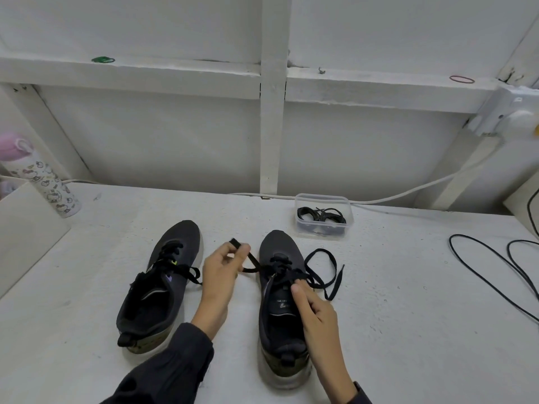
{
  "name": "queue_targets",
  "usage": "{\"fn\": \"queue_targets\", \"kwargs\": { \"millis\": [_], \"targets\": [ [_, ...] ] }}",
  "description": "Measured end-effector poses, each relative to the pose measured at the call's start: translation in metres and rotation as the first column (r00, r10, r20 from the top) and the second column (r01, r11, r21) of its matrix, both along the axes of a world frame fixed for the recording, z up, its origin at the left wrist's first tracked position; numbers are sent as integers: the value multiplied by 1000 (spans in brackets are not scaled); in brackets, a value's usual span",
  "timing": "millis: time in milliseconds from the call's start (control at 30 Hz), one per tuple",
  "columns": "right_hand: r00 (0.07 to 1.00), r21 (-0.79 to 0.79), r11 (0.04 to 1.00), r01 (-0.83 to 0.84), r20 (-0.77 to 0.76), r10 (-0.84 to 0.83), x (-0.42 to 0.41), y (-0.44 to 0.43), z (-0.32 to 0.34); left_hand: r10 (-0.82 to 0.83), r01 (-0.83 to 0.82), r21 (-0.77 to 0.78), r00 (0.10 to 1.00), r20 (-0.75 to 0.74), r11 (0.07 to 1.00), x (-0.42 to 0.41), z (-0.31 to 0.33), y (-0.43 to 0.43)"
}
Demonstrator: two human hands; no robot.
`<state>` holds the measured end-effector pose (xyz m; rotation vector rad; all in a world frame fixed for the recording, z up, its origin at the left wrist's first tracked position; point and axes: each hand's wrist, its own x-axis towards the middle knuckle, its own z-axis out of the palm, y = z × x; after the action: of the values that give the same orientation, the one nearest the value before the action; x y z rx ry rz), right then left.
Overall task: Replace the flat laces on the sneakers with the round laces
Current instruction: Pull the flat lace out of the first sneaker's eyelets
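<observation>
Head view showed two dark sneakers side by side, toes pointing up-frame, on a white table (408, 345): the left sneaker (163, 284) at lower centre-left, fully laced, and the right sneaker (277, 310) at lower centre. The left hand (218, 275), between the two shoes, pinched one end of the right shoe's flat lace (252, 262) between thumb and fingers, lifted clear of the table. The right hand (315, 313) lay over that shoe's opening, thumb and curled fingers gripping the lacing at the upper eyelets; the lace's other end looped loose on the table to the right. One clear container (300, 205) above the right sneaker held one bundle of round laces (320, 214). One patterned bottle (43, 176) leaned at the left edge.
</observation>
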<state>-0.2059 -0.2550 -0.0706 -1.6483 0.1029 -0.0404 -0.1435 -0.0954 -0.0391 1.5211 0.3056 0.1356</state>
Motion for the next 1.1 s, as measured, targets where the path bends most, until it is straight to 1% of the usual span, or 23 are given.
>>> {"fn": "queue_targets", "kwargs": {
  "millis": [33,67,167,333,467,633,767,867,933,1000,1100],
  "targets": [
    [1000,2,1000,-7,6,7,0,0,0,19,-19,-16,1000,4,1000,2,1,2],
    [1000,8,1000,-7,8,7,0,0,2,1,-1,-3,1000,4,1000,2,2,1],
    [1000,22,1000,-6,26,5,-1,0,3,-111,112,74,994,-22,991,-7,-1,-7],
    [1000,50,999,10,11,-10,-2,1,7,-238,238,60,971,-8,969,-27,-15,-19],
    [1000,61,998,23,12,-24,-2,2,8,-264,261,88,964,34,961,-33,-17,-20],
    [999,71,997,31,5,-31,-2,3,10,-303,301,43,953,32,953,-33,-16,-18],
    [1000,66,998,16,13,-17,-2,3,10,-319,314,102,947,31,944,-30,-20,-14],
    [1000,65,998,20,7,-21,-1,1,6,-278,270,153,960,28,951,-24,-20,-12],
    [1000,67,997,29,-8,-29,-1,1,1,-207,197,167,977,49,966,-19,-14,-11],
    [998,61,997,56,-35,-54,0,1,0,-103,93,114,991,85,989,-12,-8,-10],
    [996,62,996,70,-56,-67,0,2,1,67,-62,-48,992,112,997,-6,-2,-12]
  ]
}}
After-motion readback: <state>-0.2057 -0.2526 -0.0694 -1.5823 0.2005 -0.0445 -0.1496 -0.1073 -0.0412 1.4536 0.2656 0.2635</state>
